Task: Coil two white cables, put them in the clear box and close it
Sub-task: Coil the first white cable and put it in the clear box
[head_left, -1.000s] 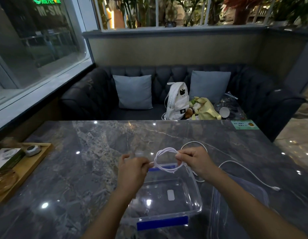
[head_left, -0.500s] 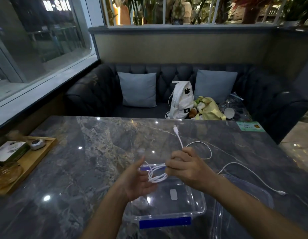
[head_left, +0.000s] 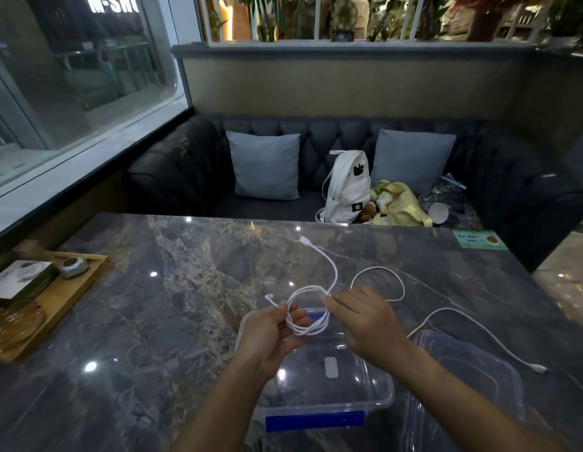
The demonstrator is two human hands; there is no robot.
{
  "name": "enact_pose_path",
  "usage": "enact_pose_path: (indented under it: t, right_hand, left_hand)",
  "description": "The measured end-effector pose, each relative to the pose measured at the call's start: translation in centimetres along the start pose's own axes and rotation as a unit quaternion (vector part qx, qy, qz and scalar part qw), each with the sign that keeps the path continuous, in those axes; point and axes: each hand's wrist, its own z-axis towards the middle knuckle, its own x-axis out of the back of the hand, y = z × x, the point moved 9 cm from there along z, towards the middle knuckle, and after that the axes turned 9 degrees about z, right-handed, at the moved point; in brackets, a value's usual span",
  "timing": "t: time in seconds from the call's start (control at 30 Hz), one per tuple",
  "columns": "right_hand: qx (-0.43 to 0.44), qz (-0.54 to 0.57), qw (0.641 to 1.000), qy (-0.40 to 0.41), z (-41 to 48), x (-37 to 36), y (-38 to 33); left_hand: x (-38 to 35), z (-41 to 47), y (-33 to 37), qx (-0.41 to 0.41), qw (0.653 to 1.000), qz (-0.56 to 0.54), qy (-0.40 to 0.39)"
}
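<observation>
A white cable (head_left: 308,321) is partly wound into loops held above the open clear box (head_left: 358,402). My left hand (head_left: 267,337) grips the loops, with one plug end sticking out above its fingers. My right hand (head_left: 365,321) pinches the same cable at the loop's right side; its free end runs up across the table to a plug (head_left: 304,239). A second white cable (head_left: 446,316) lies loose on the table to the right, ending in a plug (head_left: 541,368). The clear lid (head_left: 499,386) lies flat right of the box.
The dark marble table (head_left: 186,305) holds a wooden tray (head_left: 52,308) with a small box and ashtray at the left edge. A green sticker (head_left: 479,239) sits at the far right. Beyond the table stands a dark sofa with cushions, a white backpack (head_left: 347,187) and bags.
The loops have grown wider and the cable's free end now lies further out across the table. My left hand has closed on the loops, after being open beside them half a second ago.
</observation>
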Motion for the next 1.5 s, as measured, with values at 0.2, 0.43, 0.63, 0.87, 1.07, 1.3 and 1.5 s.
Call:
enact_pose_path:
  t: [0.2,0.43,0.63,0.87,1.07,1.3,1.5]
  right_hand:
    - [-0.188,0.024,0.982,-0.001,-0.4,-1.3,1.2]
    - [-0.317,0.091,0.944,-0.006,-1.0,-3.2,3.2]
    - [-0.387,0.159,0.907,0.040,-0.9,-2.6,5.2]
    - [-0.354,0.301,0.884,-0.040,-1.5,-3.7,6.0]
    - [-0.343,0.399,0.849,-0.051,-1.0,-3.7,5.7]
    - [-0.384,0.583,0.715,-0.039,-2.0,-4.3,6.1]
    - [-0.372,0.503,0.780,-0.008,-2.0,-3.5,6.5]
  left_hand:
    - [-1.2,-1.0,0.6,-0.097,0.993,0.037,0.052]
    - [-2.7,-2.7,2.0,-0.217,0.960,0.148,0.095]
    - [-3.9,-3.4,2.3,-0.297,0.893,0.327,0.087]
    - [-3.9,-2.3,2.2,-0.270,0.876,0.396,0.058]
    - [-4.1,-1.8,2.5,-0.287,0.892,0.348,0.025]
    - [-5.2,-1.5,2.3,-0.228,0.936,0.248,-0.099]
    - [-5.6,-1.5,2.5,-0.216,0.945,0.231,-0.086]
